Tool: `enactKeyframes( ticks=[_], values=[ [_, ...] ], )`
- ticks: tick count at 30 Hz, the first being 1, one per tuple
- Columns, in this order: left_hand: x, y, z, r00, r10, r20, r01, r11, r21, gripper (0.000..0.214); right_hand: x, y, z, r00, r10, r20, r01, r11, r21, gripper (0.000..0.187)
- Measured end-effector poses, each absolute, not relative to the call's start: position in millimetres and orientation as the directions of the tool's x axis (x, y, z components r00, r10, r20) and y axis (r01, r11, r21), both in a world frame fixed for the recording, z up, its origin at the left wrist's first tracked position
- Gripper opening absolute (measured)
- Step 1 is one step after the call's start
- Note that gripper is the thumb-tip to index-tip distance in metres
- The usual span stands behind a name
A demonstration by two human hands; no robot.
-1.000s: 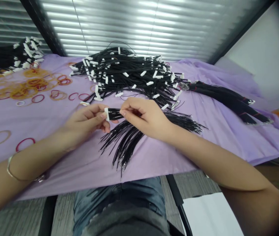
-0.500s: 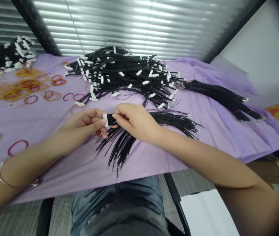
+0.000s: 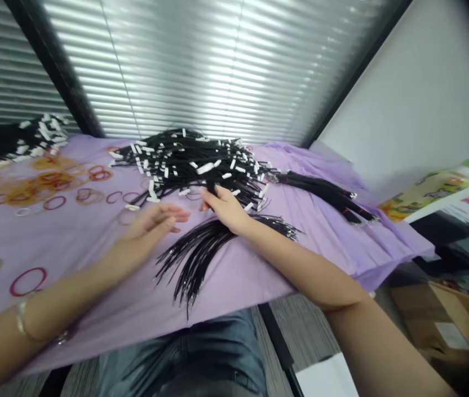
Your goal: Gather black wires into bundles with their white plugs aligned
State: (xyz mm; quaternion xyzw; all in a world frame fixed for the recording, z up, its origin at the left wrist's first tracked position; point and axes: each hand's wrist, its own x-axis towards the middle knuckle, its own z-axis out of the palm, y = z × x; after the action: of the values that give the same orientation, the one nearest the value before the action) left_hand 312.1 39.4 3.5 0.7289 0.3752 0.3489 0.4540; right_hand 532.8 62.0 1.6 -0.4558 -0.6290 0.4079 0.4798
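Note:
My right hand reaches forward to the near edge of a big pile of black wires with white connectors, its fingers closed on wires there. My left hand hovers over the purple cloth with fingers stretched out and nothing in it; it is blurred by motion. A fanned bundle of black wires with bare tips lies just under and in front of both hands.
Rubber bands in red, orange and yellow lie scattered at the left. Another wire pile sits at the far left, a tied black bundle at the right. Window blinds stand behind. My knees are below the table edge.
Both hands held one white connector with its wires between them. Now the left hand has let go and opened, and the right hand has moved forward to the big pile. The view tilted up.

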Motion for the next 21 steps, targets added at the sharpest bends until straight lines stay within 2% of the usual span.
enactKeyframes(
  ticks=[2, 4, 5, 8, 10, 13, 16, 17, 18, 21],
  values=[
    [327, 36, 3, 0.558, 0.815, 0.158, 0.403, -0.432, 0.806, 0.047, 530, 69, -5, -0.041, 0.975, 0.218, 0.083, 0.221, -0.972, 0.053],
    [346, 31, 1, 0.645, 0.752, 0.136, 0.495, -0.547, 0.675, 0.06, 527, 73, -9, -0.015, 0.975, 0.221, 0.055, 0.221, -0.974, 0.057],
    [356, 29, -1, 0.707, 0.704, 0.073, 0.583, -0.638, 0.502, 0.07, 526, 74, -9, -0.004, 0.976, 0.22, 0.05, 0.22, -0.974, 0.059],
    [380, 23, -9, 0.732, 0.68, 0.024, 0.636, -0.696, 0.333, 0.08, 534, 71, 3, 0.026, 0.972, 0.234, 0.08, 0.231, -0.97, 0.062],
    [388, 21, -16, 0.745, 0.666, 0.024, 0.636, -0.721, 0.275, 0.075, 557, 61, 21, 0.037, 0.964, 0.263, 0.143, 0.255, -0.956, 0.061],
    [387, 24, -23, 0.778, 0.628, 0.013, 0.612, -0.764, 0.205, 0.069, 616, 32, 55, 0.102, 0.947, 0.304, 0.294, 0.263, -0.919, 0.049],
    [384, 27, -25, 0.79, 0.613, 0.003, 0.602, -0.777, 0.184, 0.067, 687, -1, 83, 0.27, 0.908, 0.321, 0.403, 0.197, -0.894, 0.048],
    [384, 28, -26, 0.791, 0.612, 0.001, 0.602, -0.777, 0.185, 0.067, 709, -10, 90, 0.33, 0.892, 0.308, 0.404, 0.162, -0.901, 0.049],
    [383, 28, -26, 0.791, 0.612, -0.004, 0.601, -0.776, 0.189, 0.067, 729, -18, 97, 0.447, 0.849, 0.281, 0.314, 0.146, -0.938, 0.049],
    [384, 27, -24, 0.789, 0.613, -0.029, 0.606, -0.77, 0.2, 0.067, 779, -39, 114, 0.594, 0.759, 0.265, 0.277, 0.116, -0.954, 0.044]
  ],
)
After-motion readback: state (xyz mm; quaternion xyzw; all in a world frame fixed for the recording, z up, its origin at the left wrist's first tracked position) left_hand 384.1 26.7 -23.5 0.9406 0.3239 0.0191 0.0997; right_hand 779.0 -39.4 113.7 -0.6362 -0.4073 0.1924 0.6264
